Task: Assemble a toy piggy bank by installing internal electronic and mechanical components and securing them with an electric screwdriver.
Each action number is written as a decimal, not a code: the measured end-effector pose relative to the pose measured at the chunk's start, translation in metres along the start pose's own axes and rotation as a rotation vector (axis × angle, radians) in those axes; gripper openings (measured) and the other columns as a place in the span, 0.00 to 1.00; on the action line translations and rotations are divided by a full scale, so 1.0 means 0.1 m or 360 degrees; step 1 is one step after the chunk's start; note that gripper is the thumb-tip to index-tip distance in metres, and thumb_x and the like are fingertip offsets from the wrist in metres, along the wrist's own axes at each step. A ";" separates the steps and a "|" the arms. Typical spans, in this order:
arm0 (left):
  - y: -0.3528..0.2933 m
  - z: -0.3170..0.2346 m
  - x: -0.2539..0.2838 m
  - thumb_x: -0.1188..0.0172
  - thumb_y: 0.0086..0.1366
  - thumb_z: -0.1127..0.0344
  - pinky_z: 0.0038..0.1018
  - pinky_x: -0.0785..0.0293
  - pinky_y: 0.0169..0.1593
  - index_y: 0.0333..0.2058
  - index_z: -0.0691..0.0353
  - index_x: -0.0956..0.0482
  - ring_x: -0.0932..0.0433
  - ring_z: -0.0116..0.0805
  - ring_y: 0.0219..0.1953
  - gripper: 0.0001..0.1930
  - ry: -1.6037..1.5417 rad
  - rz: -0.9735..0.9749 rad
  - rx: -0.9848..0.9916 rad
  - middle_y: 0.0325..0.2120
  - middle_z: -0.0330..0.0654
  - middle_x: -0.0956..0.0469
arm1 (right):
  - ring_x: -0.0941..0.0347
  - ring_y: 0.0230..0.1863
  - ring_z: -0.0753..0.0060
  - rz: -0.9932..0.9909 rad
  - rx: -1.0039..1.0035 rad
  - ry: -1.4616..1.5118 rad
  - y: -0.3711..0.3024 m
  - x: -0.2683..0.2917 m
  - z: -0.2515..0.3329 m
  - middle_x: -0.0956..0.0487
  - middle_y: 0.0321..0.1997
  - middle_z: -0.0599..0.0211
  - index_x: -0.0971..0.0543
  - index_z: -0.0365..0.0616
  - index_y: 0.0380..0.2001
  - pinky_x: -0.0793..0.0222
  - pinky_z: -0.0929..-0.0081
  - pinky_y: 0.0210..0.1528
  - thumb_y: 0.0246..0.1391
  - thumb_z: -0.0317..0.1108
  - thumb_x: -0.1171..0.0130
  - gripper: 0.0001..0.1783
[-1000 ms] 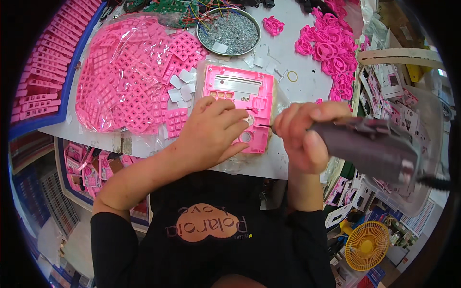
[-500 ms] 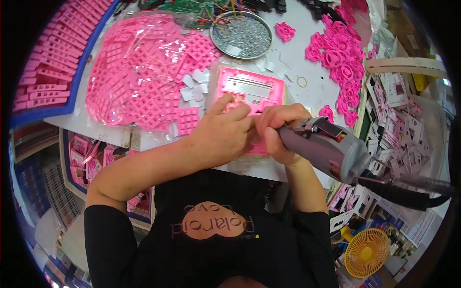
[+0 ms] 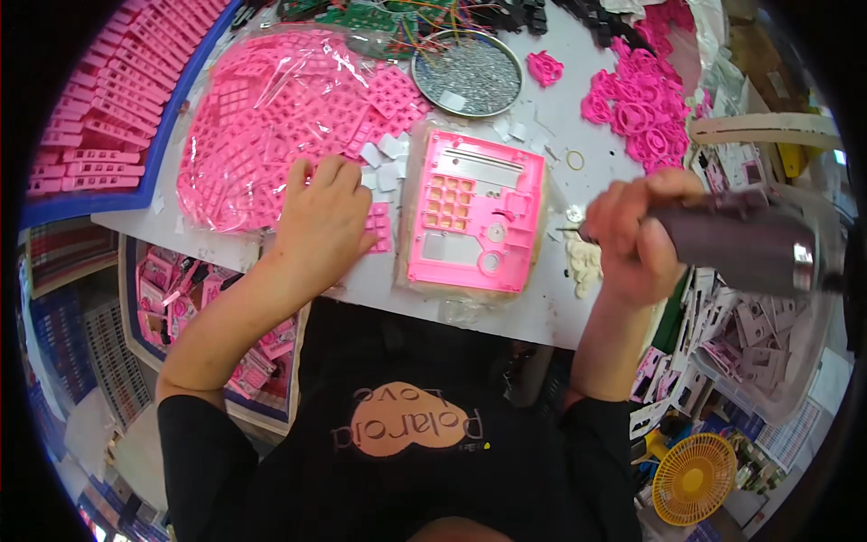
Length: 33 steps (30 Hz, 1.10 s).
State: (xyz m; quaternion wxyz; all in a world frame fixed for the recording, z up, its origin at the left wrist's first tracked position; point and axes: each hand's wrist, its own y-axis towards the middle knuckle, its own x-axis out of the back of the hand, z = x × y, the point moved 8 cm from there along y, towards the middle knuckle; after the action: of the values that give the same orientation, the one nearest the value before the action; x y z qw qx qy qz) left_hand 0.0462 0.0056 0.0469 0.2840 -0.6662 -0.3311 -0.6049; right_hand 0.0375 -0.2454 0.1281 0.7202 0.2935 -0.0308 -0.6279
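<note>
A pink plastic housing lies on a pad wrapped in clear plastic in the middle of the table. It has a square-holed grid and round openings. My right hand is wrapped round a dark grey electric screwdriver, off to the right of the housing, its thin bit pointing left. My left hand is at the left, fingers bent and apart, nothing visible in it. Its thumb is beside a pink keypad piece, partly covered by the hand; whether they touch I cannot tell.
A clear bag of pink keypad pieces lies left. Behind the housing stand a round tin of screws and green circuit boards. Pink rings and a putty-like off-white lump are right. A blue-edged crate stands far left.
Both hands have come off the housing. My left hand moved left to the keypad pieces; my right hand carried the screwdriver right, uncovering the housing and the lump.
</note>
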 end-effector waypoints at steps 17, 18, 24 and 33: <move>-0.36 -0.79 0.43 0.29 0.42 0.76 0.36 0.28 0.37 0.39 0.57 0.20 0.25 0.42 0.34 0.21 -0.1083 -0.0630 -0.0784 0.35 0.41 0.24 | 0.24 0.33 0.80 0.0324 -0.1387 -0.0166 -0.83 -0.51 -0.85 0.18 0.38 0.68 0.22 0.38 0.51 0.28 0.82 0.31 0.58 0.29 0.37 0.17; -0.34 -0.73 0.41 0.29 0.42 0.76 0.35 0.28 0.37 0.39 0.57 0.20 0.25 0.42 0.35 0.21 -0.1095 -0.0601 -0.0672 0.36 0.42 0.24 | 0.23 0.34 0.80 0.0292 -0.1308 -0.0273 -0.78 -0.50 -0.82 0.18 0.37 0.67 0.21 0.38 0.49 0.27 0.82 0.31 0.57 0.27 0.37 0.16; -0.36 -0.30 0.36 0.29 0.44 0.79 0.34 0.29 0.40 0.41 0.60 0.21 0.26 0.44 0.40 0.22 -0.1115 -0.0578 -0.0238 0.39 0.45 0.25 | 0.22 0.36 0.58 0.0744 -0.0315 -0.1392 -0.32 -0.49 -0.94 0.18 0.35 0.61 0.19 0.44 0.41 0.26 0.65 0.39 0.50 0.32 0.32 0.13; -0.20 -0.01 0.59 0.31 0.48 0.78 0.35 0.28 0.41 0.40 0.61 0.22 0.24 0.45 0.39 0.19 -0.0865 -0.0662 -0.0220 0.38 0.45 0.24 | 0.23 0.34 0.57 0.0586 -0.0047 -0.1694 -0.21 -0.45 -1.05 0.19 0.32 0.63 0.20 0.44 0.35 0.27 0.62 0.37 0.48 0.31 0.32 0.10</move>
State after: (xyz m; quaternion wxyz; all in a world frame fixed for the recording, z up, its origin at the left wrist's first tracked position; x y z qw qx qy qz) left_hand 0.0329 0.0226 0.1050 0.0105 -0.7388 -0.4816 -0.4713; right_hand 0.0531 -0.1645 0.0460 0.7071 -0.0841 -0.4317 -0.5537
